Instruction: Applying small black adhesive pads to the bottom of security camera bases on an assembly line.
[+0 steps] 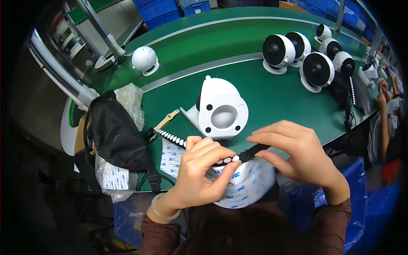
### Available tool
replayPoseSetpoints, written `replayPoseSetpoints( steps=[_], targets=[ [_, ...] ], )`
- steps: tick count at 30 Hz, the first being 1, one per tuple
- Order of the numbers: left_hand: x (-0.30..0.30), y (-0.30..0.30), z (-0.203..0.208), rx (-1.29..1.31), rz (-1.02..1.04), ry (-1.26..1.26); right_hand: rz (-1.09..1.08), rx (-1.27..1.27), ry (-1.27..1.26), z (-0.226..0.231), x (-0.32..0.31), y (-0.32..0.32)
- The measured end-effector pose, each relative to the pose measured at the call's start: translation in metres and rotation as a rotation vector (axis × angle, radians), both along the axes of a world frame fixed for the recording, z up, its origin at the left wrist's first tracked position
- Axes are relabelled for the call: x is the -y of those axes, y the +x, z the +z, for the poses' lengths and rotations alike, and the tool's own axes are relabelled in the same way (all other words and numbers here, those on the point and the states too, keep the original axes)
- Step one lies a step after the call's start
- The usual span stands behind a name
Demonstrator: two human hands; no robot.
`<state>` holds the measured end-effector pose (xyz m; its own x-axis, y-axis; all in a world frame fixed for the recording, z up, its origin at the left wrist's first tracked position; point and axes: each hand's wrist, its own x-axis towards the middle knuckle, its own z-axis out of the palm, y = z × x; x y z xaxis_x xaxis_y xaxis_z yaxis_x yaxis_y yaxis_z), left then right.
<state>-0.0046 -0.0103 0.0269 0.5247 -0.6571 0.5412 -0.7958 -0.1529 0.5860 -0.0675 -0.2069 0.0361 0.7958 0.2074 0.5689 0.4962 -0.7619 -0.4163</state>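
Observation:
My left hand [199,170] is closed, its thumb and index finger pinching a black strip of round pads [250,152] whose white dots show by the thumb. At the other end of this stretch, my right hand [293,151] grips the strip between thumb and fingers. Under the hands hangs a curved piece of white backing paper [244,189] with blue print, partly blurred. Just beyond lies a white round-headed device [219,91], its ring-shaped base facing me. Three black pads sit on that base around a central opening.
To the left lie a black mesh bag [117,127], bubble wrap [131,102] and a wooden-handled tool [167,120]. One white device [145,59] stands back left; several with black fronts [318,70] stand back right. Another person's arm [382,114] shows far right.

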Motion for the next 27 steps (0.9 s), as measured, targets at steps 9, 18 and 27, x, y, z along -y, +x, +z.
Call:
replayPoseSetpoints(
  steps=[9,18,27],
  targets=[
    [0.005,-0.001,-0.001,-0.062,0.022,-0.012,0.039,0.121,0.198,-0.012,-0.012,0.0],
    [0.005,0.0,0.003,-0.069,0.005,-0.017,0.077,0.108,0.268,-0.013,-0.01,0.001],
    [0.004,-0.002,0.008,-0.061,0.019,-0.016,0.066,0.081,0.267,-0.006,-0.014,0.0]
  ],
)
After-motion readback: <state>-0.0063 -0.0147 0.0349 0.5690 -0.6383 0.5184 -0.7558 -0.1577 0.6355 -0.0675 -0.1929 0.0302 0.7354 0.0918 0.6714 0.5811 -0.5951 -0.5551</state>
